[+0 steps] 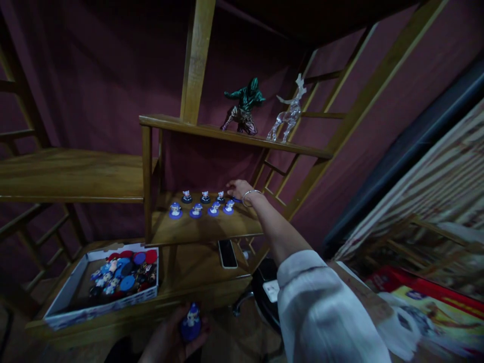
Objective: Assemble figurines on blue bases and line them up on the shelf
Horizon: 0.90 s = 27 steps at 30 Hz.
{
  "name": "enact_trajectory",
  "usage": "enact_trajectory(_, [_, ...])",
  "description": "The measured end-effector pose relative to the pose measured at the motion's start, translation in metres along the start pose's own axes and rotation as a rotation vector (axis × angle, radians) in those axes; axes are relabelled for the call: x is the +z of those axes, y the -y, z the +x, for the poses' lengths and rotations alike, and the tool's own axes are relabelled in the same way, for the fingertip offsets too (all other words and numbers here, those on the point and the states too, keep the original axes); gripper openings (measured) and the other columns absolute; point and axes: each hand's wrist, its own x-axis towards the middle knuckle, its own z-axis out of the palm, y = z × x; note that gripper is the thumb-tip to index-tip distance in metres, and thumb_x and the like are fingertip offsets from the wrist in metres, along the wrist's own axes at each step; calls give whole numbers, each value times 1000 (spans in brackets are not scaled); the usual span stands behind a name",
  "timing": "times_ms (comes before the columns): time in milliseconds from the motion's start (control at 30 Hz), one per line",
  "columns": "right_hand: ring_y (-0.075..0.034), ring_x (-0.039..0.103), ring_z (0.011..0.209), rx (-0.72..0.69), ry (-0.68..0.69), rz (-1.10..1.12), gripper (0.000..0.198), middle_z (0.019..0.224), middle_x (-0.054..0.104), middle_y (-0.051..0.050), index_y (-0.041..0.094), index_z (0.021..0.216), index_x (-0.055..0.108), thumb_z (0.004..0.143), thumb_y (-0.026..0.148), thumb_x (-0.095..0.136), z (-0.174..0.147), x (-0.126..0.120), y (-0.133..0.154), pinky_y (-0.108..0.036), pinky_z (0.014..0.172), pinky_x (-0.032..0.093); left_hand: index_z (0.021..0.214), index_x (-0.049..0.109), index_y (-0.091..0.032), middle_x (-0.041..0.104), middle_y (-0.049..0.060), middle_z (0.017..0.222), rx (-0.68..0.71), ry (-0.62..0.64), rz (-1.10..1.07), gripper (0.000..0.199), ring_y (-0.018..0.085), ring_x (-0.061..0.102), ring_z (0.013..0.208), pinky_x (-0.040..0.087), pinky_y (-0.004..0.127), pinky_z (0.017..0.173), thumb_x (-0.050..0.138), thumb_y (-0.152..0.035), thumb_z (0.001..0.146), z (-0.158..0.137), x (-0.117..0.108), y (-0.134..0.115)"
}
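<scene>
Three black-based figures (204, 197) are standing behind four purple-based figures (195, 210) on one shelf (204, 231). The right hand (239, 188) is hovering at the back row's right end, fingers slightly bent, partly hiding one purple base (237, 199); I cannot tell whether they are gripping it. The left hand (171, 331), dim and cut off below, is cupping one purple figure (192, 321) in half-curled fingers. One box (109, 305) is holding an uncountable, overlapping heap (123, 272).

The middle shelf (204, 233) carries three black-based figures (205, 197) far, four purple-based figures (195, 210) near and, far right, what seems a purple base (237, 200). The upper shelf (212, 130) holds a statue (246, 103) left, a deer (289, 118) right. The lower shelf (196, 269) bears a box (70, 283) left, a phone (227, 253) right.
</scene>
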Motion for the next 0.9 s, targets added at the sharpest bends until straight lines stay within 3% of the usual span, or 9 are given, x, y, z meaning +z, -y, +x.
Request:
enact_trajectory(133, [-12,58,78,24,0,78,23,84,65,-2,20,92,62,74,31,55,-19,15,-19,-19,69,42,82,54,-9,65,10,75,14,4,-6,13,24,63,75,46,41,79,58,-15,71,-1,0,6])
enact_trajectory(333, [-11,58,79,14,52,279,39,90,64,-1,21,99,59,68,45,58,-35,27,-23,-19,70,42,84,54,-9,64,10,78,14,29,27,18,25,62,79,45,42,82,61,-17,69,-9,5,12])
enact_trajectory(633, [-13,56,78,-1,50,131,42,86,62,-1,24,101,57,61,32,66,-34,48,-16,-20,69,41,82,53,-11,64,6,73,72,-66,10,17,23,63,73,46,42,81,61,-13,68,-16,17,20])
enact_trajectory(900, [-13,55,77,-17,-5,129,37,85,60,0,25,100,55,64,28,64,-34,58,-21,-20,67,40,80,54,-10,64,7,72,56,-38,41,16,23,63,75,47,41,80,63,-15,67,-10,17,24])
